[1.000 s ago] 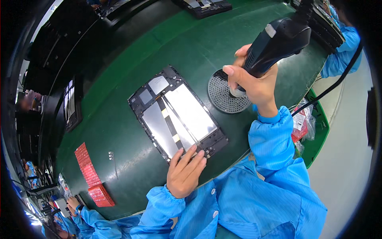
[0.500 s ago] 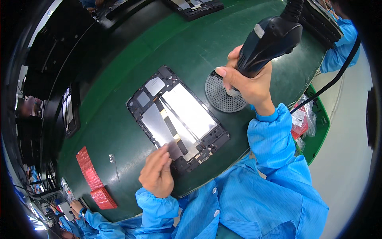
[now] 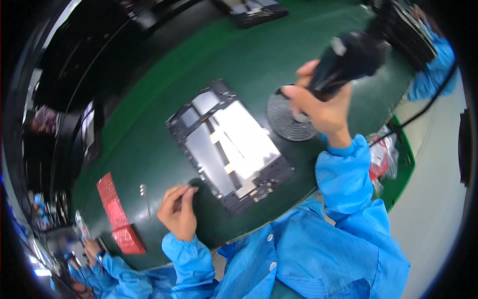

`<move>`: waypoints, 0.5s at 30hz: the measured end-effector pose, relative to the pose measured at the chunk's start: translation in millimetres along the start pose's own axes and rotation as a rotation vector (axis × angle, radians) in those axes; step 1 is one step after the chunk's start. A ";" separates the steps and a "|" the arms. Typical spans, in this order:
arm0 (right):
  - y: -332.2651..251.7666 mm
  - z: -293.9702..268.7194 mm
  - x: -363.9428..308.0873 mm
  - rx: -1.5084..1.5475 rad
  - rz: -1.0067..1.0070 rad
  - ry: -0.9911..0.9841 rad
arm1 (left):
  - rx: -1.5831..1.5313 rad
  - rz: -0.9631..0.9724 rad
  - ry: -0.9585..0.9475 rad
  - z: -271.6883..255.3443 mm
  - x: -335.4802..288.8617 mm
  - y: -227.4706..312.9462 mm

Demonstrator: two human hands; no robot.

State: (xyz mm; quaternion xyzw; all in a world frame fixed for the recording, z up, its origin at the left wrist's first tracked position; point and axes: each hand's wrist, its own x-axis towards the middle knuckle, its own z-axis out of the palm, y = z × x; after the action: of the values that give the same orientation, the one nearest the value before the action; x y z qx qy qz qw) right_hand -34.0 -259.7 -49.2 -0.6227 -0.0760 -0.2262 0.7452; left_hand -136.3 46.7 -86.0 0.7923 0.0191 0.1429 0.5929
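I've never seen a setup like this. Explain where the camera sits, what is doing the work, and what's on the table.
There is no robot here: a person works with two bare hands. The camera is worn on the head and looks down; its wide fisheye lens bends straight edges.

The right hand grips a dark handheld tool near a round perforated disc. The left hand has its fingertips drawn together beside a flat, black-framed device with silver panels; blur hides whether it holds anything small.

Also on the green table lies a red wrapping strip. A green bin stands beyond the table's right edge.
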 end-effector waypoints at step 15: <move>-39.4 98.4 -4.7 0.202 -0.128 -0.304 | -0.077 -0.210 -0.128 19.9 68.8 -11.7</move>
State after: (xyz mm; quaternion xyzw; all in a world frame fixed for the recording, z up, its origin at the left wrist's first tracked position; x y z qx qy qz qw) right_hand -38.7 -168.7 5.1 -0.5654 -0.2493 -0.1677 0.7681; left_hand -63.8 45.3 -88.0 0.7700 0.0584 0.0297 0.6346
